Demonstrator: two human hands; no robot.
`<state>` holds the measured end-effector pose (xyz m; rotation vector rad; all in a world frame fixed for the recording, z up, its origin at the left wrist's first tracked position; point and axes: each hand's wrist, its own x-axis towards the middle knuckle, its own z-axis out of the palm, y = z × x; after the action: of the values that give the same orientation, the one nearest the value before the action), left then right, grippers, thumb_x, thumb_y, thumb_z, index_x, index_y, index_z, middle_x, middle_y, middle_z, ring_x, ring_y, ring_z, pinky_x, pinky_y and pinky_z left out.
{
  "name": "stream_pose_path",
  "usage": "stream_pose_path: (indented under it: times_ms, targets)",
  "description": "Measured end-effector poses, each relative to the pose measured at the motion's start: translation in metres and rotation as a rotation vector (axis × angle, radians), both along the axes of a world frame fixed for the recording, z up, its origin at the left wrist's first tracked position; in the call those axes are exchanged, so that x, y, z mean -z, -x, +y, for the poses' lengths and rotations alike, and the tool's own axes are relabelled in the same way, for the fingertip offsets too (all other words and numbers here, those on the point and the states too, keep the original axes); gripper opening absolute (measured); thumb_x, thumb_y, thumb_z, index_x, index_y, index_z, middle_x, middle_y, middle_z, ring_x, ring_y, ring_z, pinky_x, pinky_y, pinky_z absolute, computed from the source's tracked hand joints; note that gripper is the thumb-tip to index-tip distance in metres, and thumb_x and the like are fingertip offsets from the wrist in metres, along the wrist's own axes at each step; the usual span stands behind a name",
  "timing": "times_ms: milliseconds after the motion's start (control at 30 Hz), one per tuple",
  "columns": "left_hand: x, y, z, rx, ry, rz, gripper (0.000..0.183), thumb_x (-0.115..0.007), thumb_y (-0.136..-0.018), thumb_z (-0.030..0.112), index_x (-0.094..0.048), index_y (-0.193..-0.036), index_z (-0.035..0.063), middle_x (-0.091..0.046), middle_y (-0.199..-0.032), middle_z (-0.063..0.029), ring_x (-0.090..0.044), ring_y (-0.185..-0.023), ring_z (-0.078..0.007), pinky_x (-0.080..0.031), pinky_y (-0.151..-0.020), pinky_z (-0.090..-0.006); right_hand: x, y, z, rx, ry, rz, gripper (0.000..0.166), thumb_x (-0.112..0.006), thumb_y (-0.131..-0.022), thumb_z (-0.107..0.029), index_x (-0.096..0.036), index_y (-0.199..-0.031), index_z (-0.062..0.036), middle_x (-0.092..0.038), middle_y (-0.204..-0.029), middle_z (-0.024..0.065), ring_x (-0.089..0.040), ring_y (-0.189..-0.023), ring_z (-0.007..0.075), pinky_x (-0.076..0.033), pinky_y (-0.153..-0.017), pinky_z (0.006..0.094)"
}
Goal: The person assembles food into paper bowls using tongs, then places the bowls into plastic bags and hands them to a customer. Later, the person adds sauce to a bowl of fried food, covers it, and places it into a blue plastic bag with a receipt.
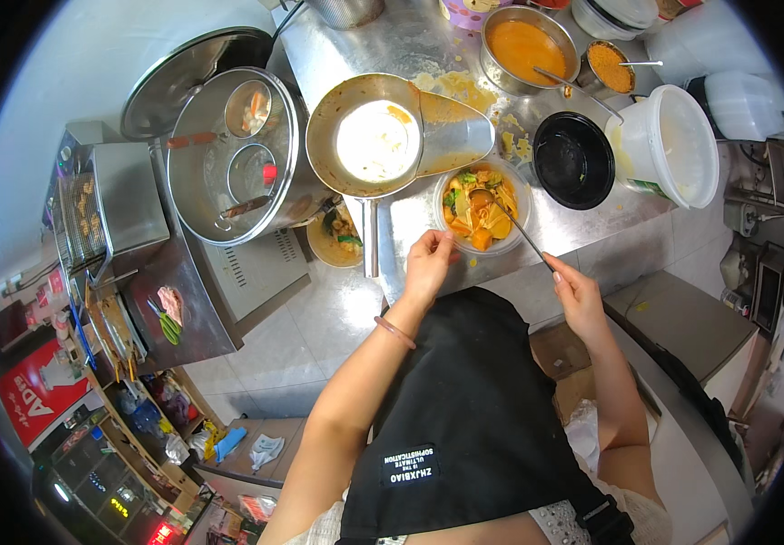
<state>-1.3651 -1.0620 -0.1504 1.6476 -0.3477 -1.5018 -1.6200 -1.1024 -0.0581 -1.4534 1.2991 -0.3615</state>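
A round clear plastic bowl [525, 178] stands near the front edge of the steel counter, full of mixed vegetables and other food [494, 228] in orange sauce. Fingers of my left hand [430, 264] are curled at the near-left rim of this bowl, thumb on top. By its thin handle, my right hand [577, 293] holds a small metal ladle [518, 228]. The ladle's head rests tilted over the food, with some orange sauce in it. Just behind the bowl is a wide steel pan [330, 153] with a scoop-shaped strainer or spout piece [456, 136] at its side.
A black plastic bowl [573, 163] and a white bucket [688, 146] stand to the right. Behind them are a pot of orange sauce [526, 51] and a tin of orange powder [610, 68]. Left stands a large stockpot [191, 197] with strainers. The pan's handle [371, 238] juts over the counter edge.
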Motion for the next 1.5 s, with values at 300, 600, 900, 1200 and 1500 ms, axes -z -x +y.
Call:
stream_pose_path:
  times_ms: [300,600,900,1200,1500]
  targets:
    - [0.025,0.002,0.004,0.046,0.152,0.025,0.024,-0.051,-0.094,0.019,-0.062,-0.083,0.0007,-0.061,-0.076,-0.0010,-0.053,-0.072,-0.0077,-0.043,-0.069,-0.0234,0.002,-0.001,-0.028,-0.397,0.635,0.348,0.043,-0.056,-0.083,0.004,-0.061,-0.122,-0.0140,-0.047,-0.071,0.0109,-0.048,-0.056,0.0266,-0.040,-0.053,0.0314]
    - [-0.036,-0.031,0.073,0.070,0.106,0.072,0.026,-0.052,-0.095,0.023,-0.063,-0.081,0.0037,-0.059,-0.073,-0.0007,-0.051,-0.066,-0.0078,-0.041,-0.060,-0.0224,-0.065,-0.079,-0.094,-0.195,0.597,0.191,0.008,-0.056,-0.087,-0.006,-0.062,-0.091,-0.0028,-0.065,-0.084,0.0139,-0.064,-0.075,0.0327,-0.049,-0.064,0.0359]
    - [-0.118,-0.098,0.192,-0.383,0.107,-0.055,0.020,-0.054,-0.093,0.014,-0.061,-0.077,0.0034,-0.058,-0.071,0.0003,-0.051,-0.064,-0.0072,-0.040,-0.059,-0.0205,-0.017,-0.175,-0.147,-0.613,0.550,0.488,0.017,-0.056,-0.087,-0.023,-0.066,-0.094,-0.0108,-0.065,-0.088,0.0137,-0.062,-0.083,0.0360,-0.049,-0.072,0.0455]
    - [-0.153,-0.102,0.238,-0.892,0.258,-0.004,0.014,-0.047,-0.092,0.005,-0.054,-0.080,0.0026,-0.058,-0.075,-0.0059,-0.060,-0.067,-0.0161,-0.055,-0.074,-0.0307,-0.093,-0.248,-0.256,-0.298,0.411,-0.319,0.028,-0.064,-0.085,-0.014,-0.062,-0.111,-0.0024,-0.062,-0.114,0.0100,-0.057,-0.106,0.0181,-0.045,-0.090,0.0310]
    - [-0.150,-0.088,0.263,-1.195,0.371,0.012,0.013,-0.048,-0.091,0.005,-0.053,-0.080,0.0010,-0.058,-0.079,-0.0091,-0.061,-0.077,-0.0209,-0.053,-0.079,-0.0378,-0.174,-0.372,-0.343,-0.159,0.436,-0.611,0.063,-0.068,-0.081,-0.016,-0.039,-0.134,0.0002,-0.046,-0.132,0.0184,-0.044,-0.124,0.0255,-0.035,-0.103,0.0346]
